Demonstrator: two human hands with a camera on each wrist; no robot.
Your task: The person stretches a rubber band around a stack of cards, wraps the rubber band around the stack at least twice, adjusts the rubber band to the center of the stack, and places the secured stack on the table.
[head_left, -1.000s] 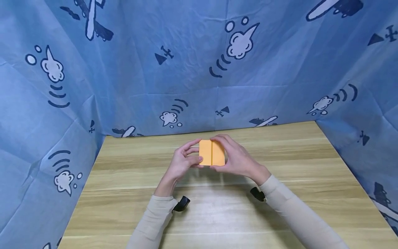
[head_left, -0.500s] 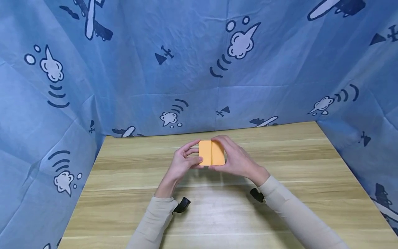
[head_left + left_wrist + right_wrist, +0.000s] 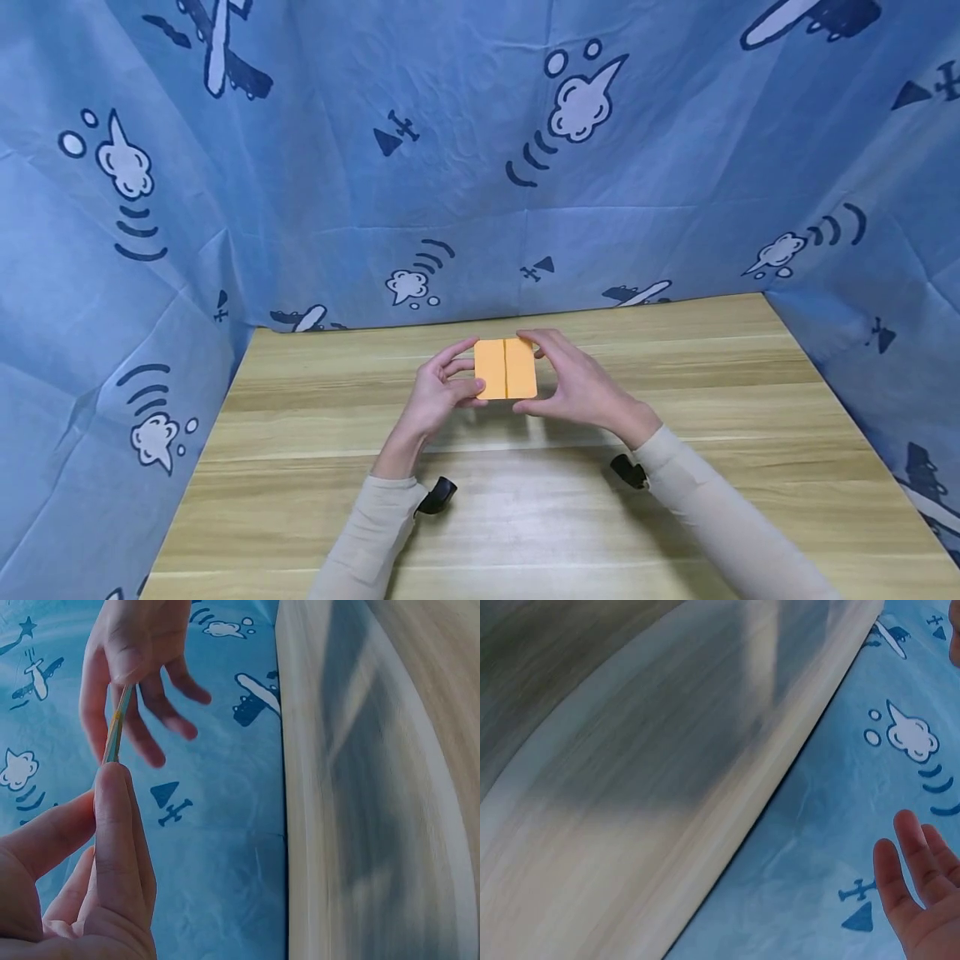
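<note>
A flat orange square (image 3: 491, 367) with rounded corners and a dark seam down its middle faces the head camera, raised over the table. My left hand (image 3: 435, 392) pinches its left edge, thumb on the front. Seen edge-on in the left wrist view, the thin square (image 3: 115, 731) shows orange and teal layers. At its right side my right hand (image 3: 581, 387) spreads around the corners, thumb near the bottom edge and index finger at the top. Straight, parted fingers of the right hand (image 3: 922, 892) show in the right wrist view, where the square is out of sight.
A wooden table (image 3: 480, 517) lies beneath both hands. Blue printed cloth (image 3: 465, 167) hangs behind it and along both sides. A black wrist camera (image 3: 438, 496) sits by the left sleeve, another camera (image 3: 627, 472) by the right.
The square has shifted slightly left with my left hand. My right hand has drawn a little to the right, its fingers loosened from the square, and more of the square's right half shows.
</note>
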